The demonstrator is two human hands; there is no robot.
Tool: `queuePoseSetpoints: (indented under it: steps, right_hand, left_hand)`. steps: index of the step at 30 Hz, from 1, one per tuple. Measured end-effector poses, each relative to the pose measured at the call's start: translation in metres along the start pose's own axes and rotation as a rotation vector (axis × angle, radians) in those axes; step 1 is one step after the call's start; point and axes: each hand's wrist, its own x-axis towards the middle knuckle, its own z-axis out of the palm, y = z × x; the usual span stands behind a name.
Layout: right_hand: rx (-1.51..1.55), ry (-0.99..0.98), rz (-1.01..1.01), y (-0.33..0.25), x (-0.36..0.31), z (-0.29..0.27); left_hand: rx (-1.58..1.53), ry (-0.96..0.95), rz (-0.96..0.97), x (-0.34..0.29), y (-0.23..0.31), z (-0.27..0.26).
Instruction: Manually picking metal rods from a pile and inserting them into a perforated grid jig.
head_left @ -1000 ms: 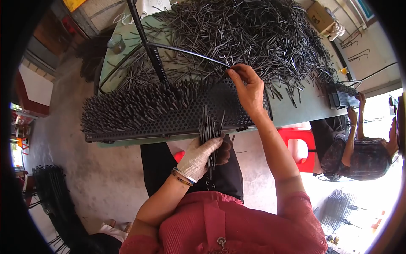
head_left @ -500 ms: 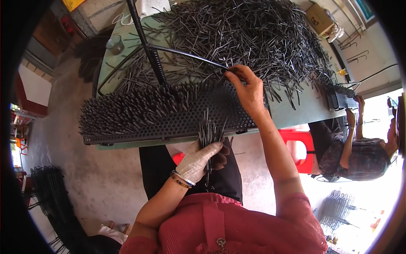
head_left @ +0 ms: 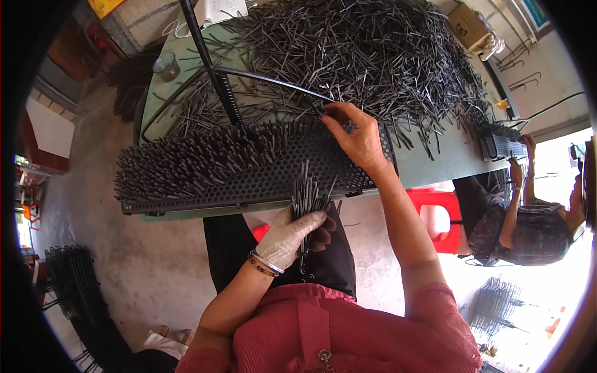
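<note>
My left hand (head_left: pixel 287 239), in a pale glove with dark fingertips, grips a bundle of thin dark sticks (head_left: pixel 306 191) that point up and away from me. It is just below the front edge of a black perforated plate (head_left: pixel 249 181). Dark sticks stand upright in dense rows (head_left: pixel 186 155) over the plate's left and back part, while bare holes show along its front and right. Over the plate's right part is my bare right hand (head_left: pixel 359 138), its thumb and fingers pinched together near the back rows. Whatever is between those fingertips is hidden.
A big heap of loose sticks (head_left: pixel 354 56) covers the green table (head_left: pixel 429 163) behind the plate. A black metal post (head_left: pixel 214 74) with a side bar rises over it. A glass cup (head_left: pixel 166 66) stands back left. Another person (head_left: pixel 528 230) works at right, beside a red stool (head_left: pixel 449 227).
My right hand has shifted a little to the left over the plate, its fingertips now nearer the standing sticks. My left hand holds the bundle in nearly the same place.
</note>
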Motion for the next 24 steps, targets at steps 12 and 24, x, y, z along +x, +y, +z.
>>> queuePoseSetpoints:
  steps: [12, 24]
  right_hand:
    - [-0.197, 0.030, -0.336, 0.000, 0.003, 0.007]
    - [0.371, -0.350, 0.469, -0.048, -0.053, -0.032]
  left_hand:
    - [0.022, 0.006, 0.010, -0.002, 0.001, 0.002]
    - [0.018, -0.089, 0.187, -0.005, 0.006, 0.005]
